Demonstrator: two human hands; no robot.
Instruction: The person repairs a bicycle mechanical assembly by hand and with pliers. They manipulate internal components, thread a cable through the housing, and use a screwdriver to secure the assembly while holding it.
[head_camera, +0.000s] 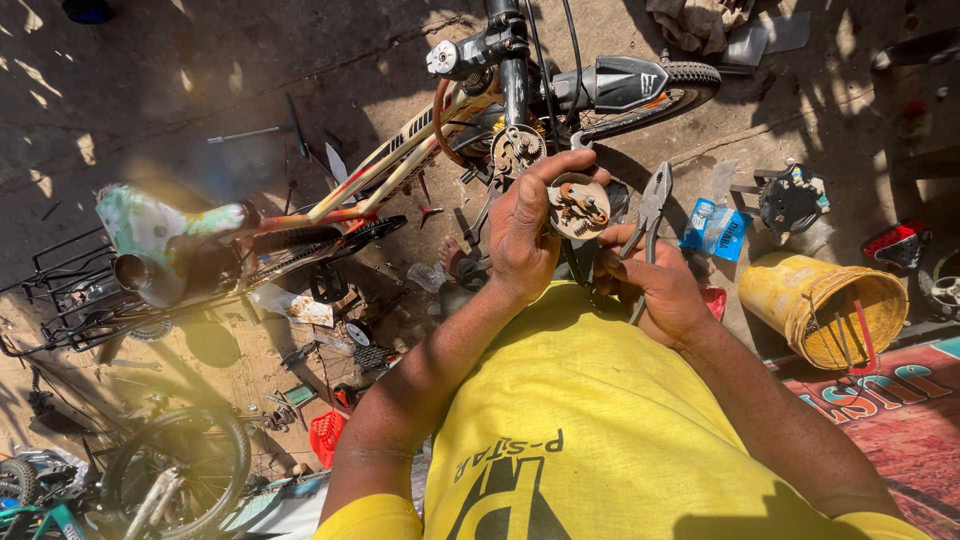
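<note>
Upturned orange-and-cream bicycle frame (380, 165) across the far half of the dirt floor (150, 80), saddle end left, rear wheel with black knobbly tyre (690, 85) far right. Worn yellow plastic bucket (822, 305) tipped on its side at right, thin tools poking from its mouth. Black wire carrier rack (70, 300) at far left, a second bicycle wheel (180, 470) near left, small red basket (326, 437) beside it. Blue-and-white plastic packet (716, 228) just right of the hands, loose spanners and bits scattered between.

Left hand (522, 235) raised in the middle of the view, fingers curled and pinching a round, rusty metal brake plate with springs and shoes (578, 205), held face up just in front of the yellow shirt, near the frame's hub. Right hand (660, 285) just beside it, closed around the handles of grey steel pliers (650, 205), nose pointing far, apart from the plate by a small gap.

Judged as spring or shoe work on the plate. Best done with the plate gripped firmly by its rim, thumb kept off the springs, pliers brought in square to the spring hook and squeezed only enough to hold. Slow pull along the spring's line; risk of the spring flying off into the clutter below.
</note>
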